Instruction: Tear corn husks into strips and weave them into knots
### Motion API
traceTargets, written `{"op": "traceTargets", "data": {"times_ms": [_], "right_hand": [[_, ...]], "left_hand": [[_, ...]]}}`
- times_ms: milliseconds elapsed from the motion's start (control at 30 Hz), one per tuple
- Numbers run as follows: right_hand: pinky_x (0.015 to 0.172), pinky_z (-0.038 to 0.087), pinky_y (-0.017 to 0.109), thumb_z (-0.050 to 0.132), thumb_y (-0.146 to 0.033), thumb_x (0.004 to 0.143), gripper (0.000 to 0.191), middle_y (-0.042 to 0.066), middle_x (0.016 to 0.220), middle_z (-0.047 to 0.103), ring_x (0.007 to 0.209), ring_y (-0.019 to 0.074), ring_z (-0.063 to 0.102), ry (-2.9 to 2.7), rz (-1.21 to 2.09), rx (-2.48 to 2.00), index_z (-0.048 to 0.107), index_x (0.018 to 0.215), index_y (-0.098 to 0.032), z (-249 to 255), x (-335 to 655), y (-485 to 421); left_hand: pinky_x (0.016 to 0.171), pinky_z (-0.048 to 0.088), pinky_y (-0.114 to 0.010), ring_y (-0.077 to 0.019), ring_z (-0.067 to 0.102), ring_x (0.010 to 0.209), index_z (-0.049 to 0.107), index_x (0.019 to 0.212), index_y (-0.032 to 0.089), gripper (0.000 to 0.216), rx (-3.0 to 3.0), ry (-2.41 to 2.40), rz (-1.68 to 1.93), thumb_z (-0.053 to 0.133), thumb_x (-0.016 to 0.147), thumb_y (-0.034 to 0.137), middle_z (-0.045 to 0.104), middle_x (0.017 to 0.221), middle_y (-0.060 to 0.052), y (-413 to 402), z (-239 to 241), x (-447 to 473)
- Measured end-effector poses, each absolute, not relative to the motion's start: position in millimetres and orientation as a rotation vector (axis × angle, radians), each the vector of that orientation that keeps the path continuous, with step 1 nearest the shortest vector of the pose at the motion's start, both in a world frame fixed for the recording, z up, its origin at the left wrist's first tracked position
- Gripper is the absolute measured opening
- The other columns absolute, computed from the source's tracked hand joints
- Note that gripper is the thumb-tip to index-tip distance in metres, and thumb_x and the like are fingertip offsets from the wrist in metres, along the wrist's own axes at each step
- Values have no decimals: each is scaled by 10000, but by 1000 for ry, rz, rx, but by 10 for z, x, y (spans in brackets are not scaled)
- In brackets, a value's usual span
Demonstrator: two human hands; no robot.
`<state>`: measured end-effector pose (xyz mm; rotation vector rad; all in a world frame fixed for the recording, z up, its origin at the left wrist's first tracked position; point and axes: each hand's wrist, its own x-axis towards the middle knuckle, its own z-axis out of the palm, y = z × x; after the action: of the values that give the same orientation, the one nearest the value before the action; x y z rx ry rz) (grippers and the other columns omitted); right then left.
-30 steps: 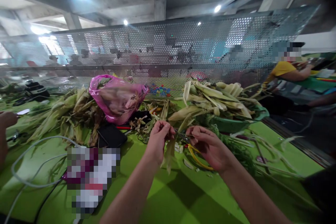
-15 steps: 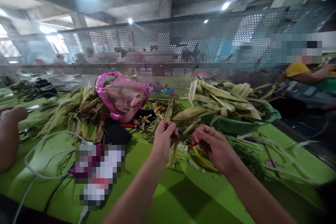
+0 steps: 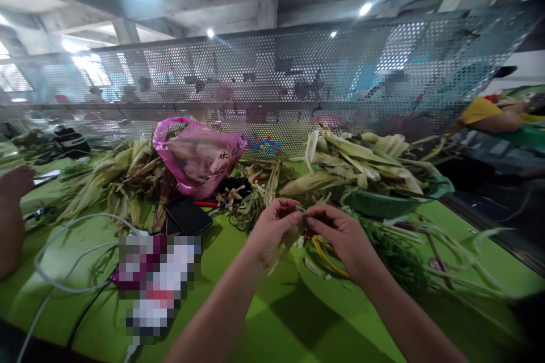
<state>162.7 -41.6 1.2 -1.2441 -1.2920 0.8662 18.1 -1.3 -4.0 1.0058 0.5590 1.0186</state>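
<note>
My left hand (image 3: 279, 227) is closed in a pinch on a pale, dry corn husk strip (image 3: 276, 261), which hangs down below the fingers. My right hand (image 3: 338, 232) meets it fingertip to fingertip, also pinching at the upper end, where a thin greenish strand shows. Under the right hand a yellow loop of cord or band (image 3: 323, 255) lies on the green table (image 3: 238, 300). Husk scraps (image 3: 313, 266) are scattered beside it. Just behind the hands stands a green basin (image 3: 383, 204) heaped with corn husks (image 3: 361, 161).
A pink plastic bag (image 3: 196, 161), more husks (image 3: 131, 173), a black phone (image 3: 189, 216) and a white cable (image 3: 42, 249) are on the left. Feathery greens (image 3: 402, 264) lie right. Another person's arm (image 3: 11, 221) is at far left; a yellow sleeve (image 3: 481, 110) shows far right. A perforated panel (image 3: 272, 79) stands behind.
My hands were apart and have come together at the fingertips. The right hand moved left and the left fingers rose slightly to the right, with the husk strip.
</note>
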Motion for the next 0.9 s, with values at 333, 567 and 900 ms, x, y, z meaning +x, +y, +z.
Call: {"op": "traceTargets", "data": {"times_ms": [333,567,900], "right_hand": [[654,506,282,775,-384,664,256,24,765,654,705,161,590,-1142,1016,-1159,699,832,-206,63,1700,-432],[636,517,292,777,-392,658,266,33,775,657,678,163,597,-1085,1005,-1167,675,817,-203,62,1732,-415],[638,497,283,775,-338,667,223,19,766,647,671,152,589,-1072,1078,-1147,672,809,-199,55,1751,-419]], "left_hand": [[573,412,-242,-91,525,556,613,810,133,227,1106,638,811,702,656,273,586,680,-5,6,-40,178],[515,402,-242,-85,496,486,557,778,157,226,876,639,844,683,600,221,547,615,22,6,-17,195],[498,279,-221,-52,351,486,568,728,147,273,1112,724,958,699,670,380,464,599,45,57,-102,186]]}}
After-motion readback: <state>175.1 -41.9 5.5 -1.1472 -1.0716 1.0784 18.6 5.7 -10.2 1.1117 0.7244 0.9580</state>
